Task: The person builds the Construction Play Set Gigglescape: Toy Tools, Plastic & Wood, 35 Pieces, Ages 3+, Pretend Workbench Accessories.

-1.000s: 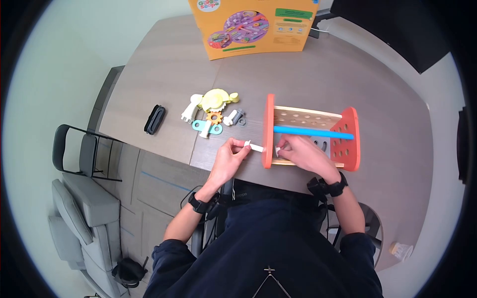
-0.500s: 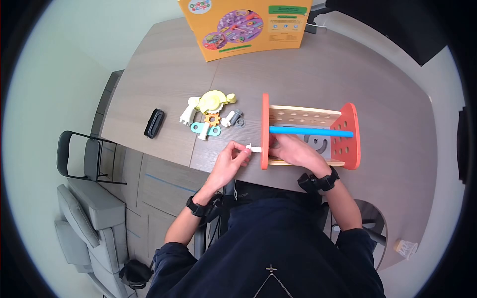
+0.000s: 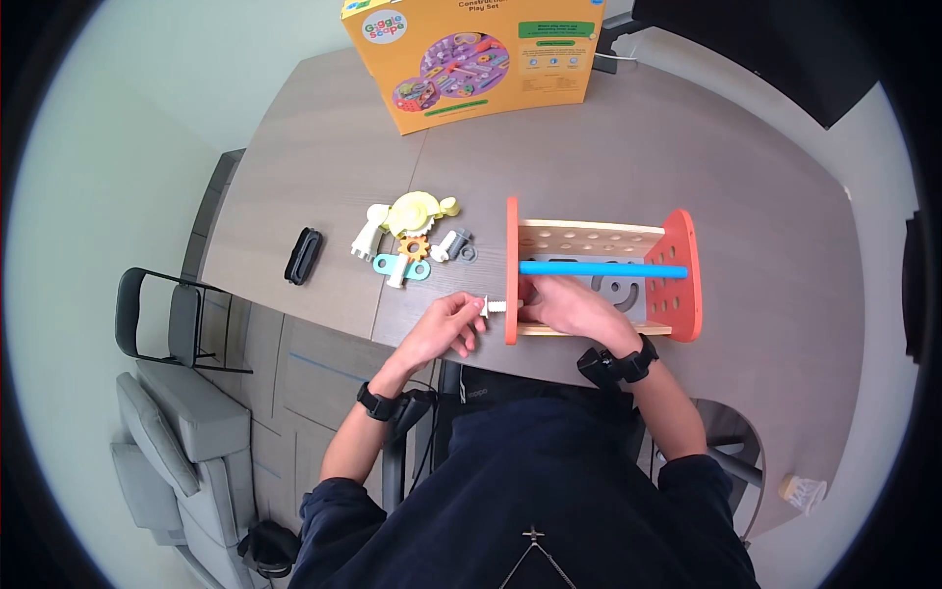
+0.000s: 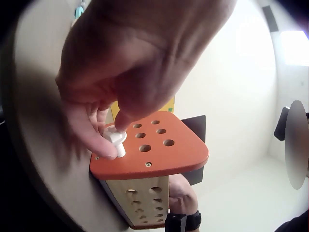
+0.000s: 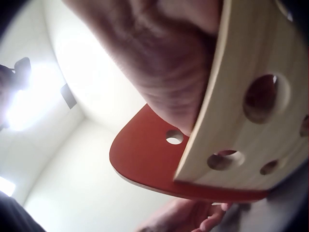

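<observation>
My left hand (image 3: 442, 329) pinches the head of a white toy bolt (image 4: 117, 137) between thumb and finger. The bolt's threaded end meets a hole in the orange-red end panel (image 4: 159, 154) of a toy toolbox. Inside the box, under its blue rod handle (image 3: 603, 269), my right hand (image 3: 569, 306) reaches to the inner face of that same panel. Its fingertips and anything they hold are hidden now. The right wrist view shows the palm (image 5: 169, 72) beside the holed wooden side board (image 5: 227, 121).
Left of the toolbox lie a pale yellow toy piece (image 3: 414, 213), an orange gear (image 3: 414, 248), a teal strip (image 3: 388, 266), and white and grey bolts (image 3: 459, 242). A black case (image 3: 304, 256) sits farther left. The yellow box (image 3: 481, 69) stands at the back.
The bolt has moved right, up to the panel hole. The right hand, which showed a small white piece at its fingertips, has moved left against the panel's inner face. The left hand's lower fingers have loosened.
</observation>
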Demonstrator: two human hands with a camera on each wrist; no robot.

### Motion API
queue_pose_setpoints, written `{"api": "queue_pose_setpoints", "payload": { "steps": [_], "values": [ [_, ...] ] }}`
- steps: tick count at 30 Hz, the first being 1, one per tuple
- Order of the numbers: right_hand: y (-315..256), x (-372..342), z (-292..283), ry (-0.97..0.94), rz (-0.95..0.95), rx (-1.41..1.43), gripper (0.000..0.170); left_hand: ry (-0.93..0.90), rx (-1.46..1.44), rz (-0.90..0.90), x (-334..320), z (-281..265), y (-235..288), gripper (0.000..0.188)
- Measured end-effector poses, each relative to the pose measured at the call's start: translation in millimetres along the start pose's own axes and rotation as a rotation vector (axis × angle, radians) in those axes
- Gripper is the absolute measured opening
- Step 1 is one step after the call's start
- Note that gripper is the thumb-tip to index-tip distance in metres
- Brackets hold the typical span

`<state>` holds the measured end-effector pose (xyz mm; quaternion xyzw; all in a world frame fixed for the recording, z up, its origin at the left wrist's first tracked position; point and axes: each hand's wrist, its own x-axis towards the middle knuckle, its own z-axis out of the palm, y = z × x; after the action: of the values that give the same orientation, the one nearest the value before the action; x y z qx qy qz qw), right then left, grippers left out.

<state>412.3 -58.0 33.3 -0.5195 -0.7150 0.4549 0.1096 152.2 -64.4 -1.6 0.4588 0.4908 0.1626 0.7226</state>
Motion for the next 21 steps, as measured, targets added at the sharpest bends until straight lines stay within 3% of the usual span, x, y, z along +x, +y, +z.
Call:
{"api": "queue_pose_setpoints", "payload": {
  "steps": [11, 17, 21],
  "values": [
    [0, -1, -2, -0.01, 0.013, 0.032, 0.033, -0.008, 0.007, 0.318, 4, 2, -12, 0.025],
    [-6, -3, -3, 0.001, 0.03, 0.096, 0.034, 0.057, -0.007, 0.084, -4, 5, 7, 0.026],
    [0, 0, 0, 0.011, 0.028, 0.095, 0.036, 0.027, 0.001, 0.116, 0, 3, 1, 0.024]
  ]
}}
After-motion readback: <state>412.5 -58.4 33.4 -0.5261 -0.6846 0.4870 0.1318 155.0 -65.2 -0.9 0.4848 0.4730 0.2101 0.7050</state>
